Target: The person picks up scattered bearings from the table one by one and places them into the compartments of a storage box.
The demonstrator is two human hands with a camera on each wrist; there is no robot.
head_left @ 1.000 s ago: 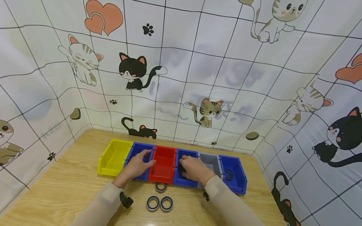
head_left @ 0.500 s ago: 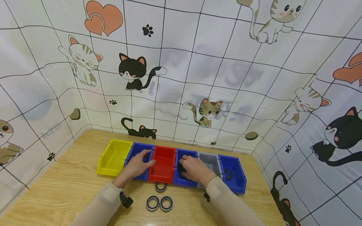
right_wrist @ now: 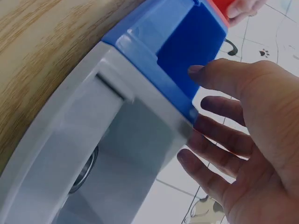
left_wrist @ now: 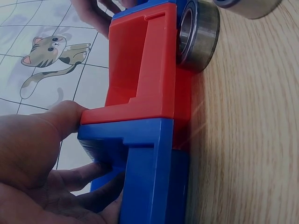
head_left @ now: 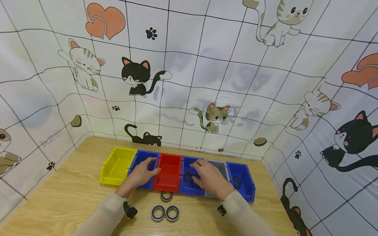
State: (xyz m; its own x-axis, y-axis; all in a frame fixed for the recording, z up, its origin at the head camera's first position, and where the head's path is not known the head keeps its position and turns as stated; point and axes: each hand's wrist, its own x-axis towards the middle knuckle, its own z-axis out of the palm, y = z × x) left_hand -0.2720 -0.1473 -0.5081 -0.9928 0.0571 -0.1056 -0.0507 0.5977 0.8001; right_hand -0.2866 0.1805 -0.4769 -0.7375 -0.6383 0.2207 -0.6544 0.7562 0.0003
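In the head view my left hand (head_left: 141,173) reaches over the left blue bin (head_left: 134,167). Its fingers dip inside and its thumb touches the rim beside the red bin (head_left: 169,173); whatever lies under the fingers is hidden. My right hand (head_left: 211,178) hovers over the middle blue bin (head_left: 189,189), fingers spread and holding nothing. A ball bearing (head_left: 188,175) with a dark seal lies in that bin, just left of the right fingertips. In the right wrist view the right hand (right_wrist: 252,126) has a gap between thumb and fingers.
Bins stand joined in a row: a yellow bin (head_left: 116,167) at the left end, a grey bin (right_wrist: 126,149) holding a bearing (right_wrist: 85,172), and a right blue bin (head_left: 246,186) with another bearing (head_left: 236,181). Three bearings (head_left: 158,213) lie on the table in front.
My right hand has let go of the bearing in the middle blue bin, spread its fingers and drawn slightly right. The left hand has kept its place. The head view has shifted a little.
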